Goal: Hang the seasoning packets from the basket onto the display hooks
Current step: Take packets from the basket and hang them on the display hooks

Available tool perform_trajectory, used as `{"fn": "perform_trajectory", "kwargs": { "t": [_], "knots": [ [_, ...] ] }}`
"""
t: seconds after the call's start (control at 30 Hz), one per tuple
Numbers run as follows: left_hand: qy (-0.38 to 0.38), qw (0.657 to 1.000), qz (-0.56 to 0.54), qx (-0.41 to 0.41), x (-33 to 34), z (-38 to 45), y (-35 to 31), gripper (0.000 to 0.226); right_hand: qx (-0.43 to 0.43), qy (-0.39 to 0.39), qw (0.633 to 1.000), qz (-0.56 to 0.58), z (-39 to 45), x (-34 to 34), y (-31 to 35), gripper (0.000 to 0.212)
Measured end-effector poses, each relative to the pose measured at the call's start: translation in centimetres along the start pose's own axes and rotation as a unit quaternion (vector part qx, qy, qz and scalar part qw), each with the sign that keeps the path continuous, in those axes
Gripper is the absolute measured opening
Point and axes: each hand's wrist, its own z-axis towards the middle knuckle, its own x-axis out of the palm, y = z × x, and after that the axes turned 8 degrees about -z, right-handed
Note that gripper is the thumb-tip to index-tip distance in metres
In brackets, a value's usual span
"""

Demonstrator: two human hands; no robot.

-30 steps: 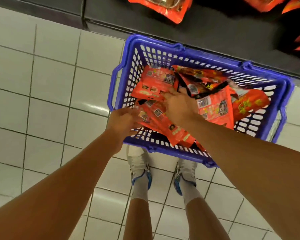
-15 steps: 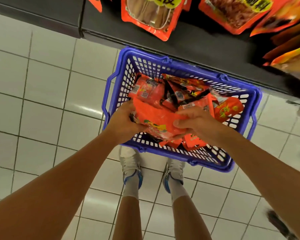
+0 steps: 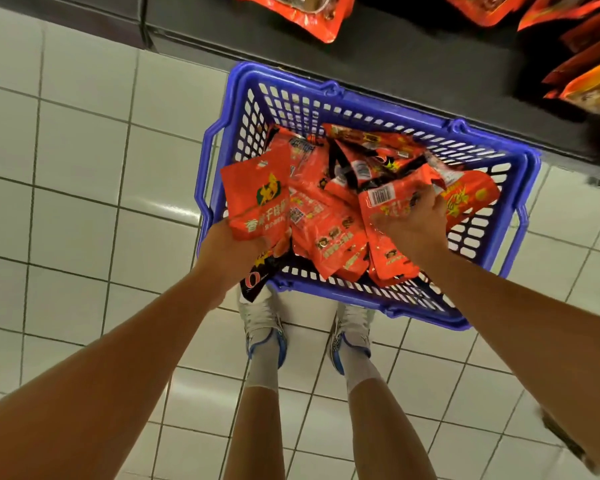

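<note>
A blue plastic basket (image 3: 520, 188) stands on the tiled floor against a dark shelf base, filled with several red seasoning packets (image 3: 329, 233). My left hand (image 3: 231, 251) grips a small stack of packets at the basket's near left corner; the top one (image 3: 257, 199) is red with a green logo and faces me. My right hand (image 3: 414, 223) reaches into the middle right of the basket and grips the upper edge of a red packet with a barcode (image 3: 381, 202).
Red and orange packets (image 3: 312, 15) hang on the display above the basket, and more hang at the upper right (image 3: 589, 77). My own legs and white shoes (image 3: 264, 323) stand just in front of the basket. White floor tiles (image 3: 84, 168) spread to the left.
My hands have parted: the left one now holds the packets upright at the basket's left side, and the right one has moved right onto the barcode packet. The view has tilted slightly.
</note>
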Motion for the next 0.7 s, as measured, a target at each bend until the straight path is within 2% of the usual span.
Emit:
{"fn": "perform_trajectory", "kwargs": {
  "t": [0.07, 0.13, 0.2, 0.27, 0.33, 0.4, 0.47, 0.6, 0.7],
  "knots": [
    [0.005, 1.000, -0.012, -0.009, 0.3, 0.1, -0.1, 0.018, -0.012, 0.019, 1.000, 0.002, 0.8, 0.7, 1.6, 0.129],
    [0.014, 1.000, -0.012, -0.017, 0.6, -0.1, -0.3, 0.019, 0.011, 0.040, 0.999, -0.022, 1.3, 1.3, 2.8, 0.136],
    [0.018, 0.999, -0.014, -0.022, 0.8, -0.4, -0.3, 0.019, 0.027, 0.028, 0.999, -0.021, 1.4, 1.4, 3.4, 0.127],
    [0.015, 0.999, -0.026, -0.026, 1.0, -0.9, -0.4, 0.018, 0.017, 0.001, 1.000, 0.027, 0.6, 0.9, 3.5, 0.108],
    [0.017, 0.999, -0.033, -0.022, 1.1, -1.6, -0.8, 0.019, -0.019, -0.010, 0.997, 0.072, -0.8, 0.0, 3.3, 0.095],
    [0.014, 0.999, -0.043, -0.019, 1.1, -2.3, -1.3, 0.023, -0.069, -0.003, 0.990, 0.120, -2.7, -0.9, 2.9, 0.092],
    [-0.006, 0.998, -0.061, -0.014, 1.2, -3.1, -2.0, 0.027, -0.113, -0.003, 0.976, 0.187, -5.1, -2.2, 2.8, 0.099],
    [-0.079, 0.986, -0.146, -0.008, 1.2, -4.2, -4.1, 0.006, -0.187, -0.046, 0.932, 0.309, -9.6, -5.8, 4.6, 0.100],
    [-0.034, 0.973, -0.224, -0.049, 1.7, -5.5, -5.6, 0.011, -0.240, -0.121, 0.881, 0.390, -12.8, -8.6, 6.4, 0.103]
  ]
}}
